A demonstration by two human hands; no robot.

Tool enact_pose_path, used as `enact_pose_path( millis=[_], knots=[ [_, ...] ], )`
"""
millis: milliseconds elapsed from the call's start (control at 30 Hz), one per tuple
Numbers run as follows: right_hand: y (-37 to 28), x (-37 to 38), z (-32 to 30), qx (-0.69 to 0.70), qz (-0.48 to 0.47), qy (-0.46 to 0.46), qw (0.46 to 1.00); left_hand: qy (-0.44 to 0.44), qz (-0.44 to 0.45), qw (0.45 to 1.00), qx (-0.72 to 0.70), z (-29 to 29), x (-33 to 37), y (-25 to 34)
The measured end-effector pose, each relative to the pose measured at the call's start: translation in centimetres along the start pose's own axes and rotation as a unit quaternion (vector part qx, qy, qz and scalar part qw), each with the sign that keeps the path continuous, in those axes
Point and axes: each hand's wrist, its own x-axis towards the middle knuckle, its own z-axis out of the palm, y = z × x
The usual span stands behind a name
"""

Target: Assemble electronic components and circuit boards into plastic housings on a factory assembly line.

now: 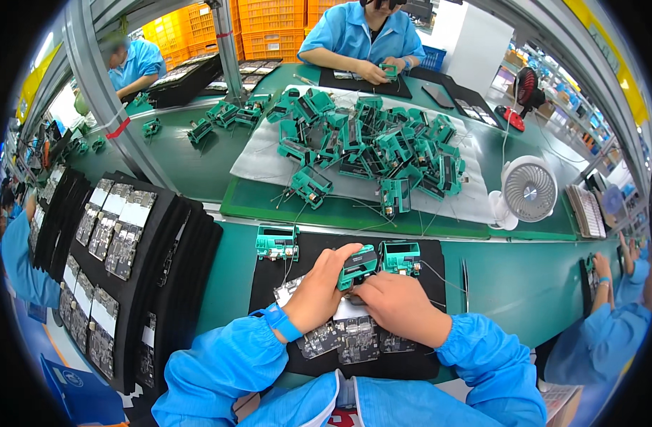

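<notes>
My left hand grips a small green plastic housing with a black panel, tilted above a black mat. The curled fingers of my right hand meet at the housing's lower edge; what they pinch is hidden. Two more green housings stand at the mat's far side: one at its left corner, and another, with a thin wire, just beyond my right hand. Between my forearms several dark circuit boards lie on the mat, partly covered by my hands.
A heap of green housings with wires covers a white sheet ahead. Stacked black foam trays of circuit boards stand left, beside a metal post. At right are tweezers and a white fan. A co-worker sits opposite.
</notes>
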Motion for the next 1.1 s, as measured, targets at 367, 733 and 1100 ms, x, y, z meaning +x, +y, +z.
enact_pose_path(
  millis=[367, 733, 1100],
  knots=[
    [-0.8, 1.0, 0.1, -0.072, 0.003, -0.025, 0.997, -0.016, -0.003, 1.000, 0.004, -0.3, 0.0, -0.4],
    [-0.6, 1.0, 0.1, -0.074, 0.012, -0.041, 0.996, -0.043, -0.040, 0.998, 0.031, -1.9, 0.3, 1.0],
    [2.6, 4.2, -5.5, -0.039, -0.001, 0.183, 0.982, 0.151, -0.140, 0.976, -0.070, -9.9, -1.7, -7.7]
  ],
)
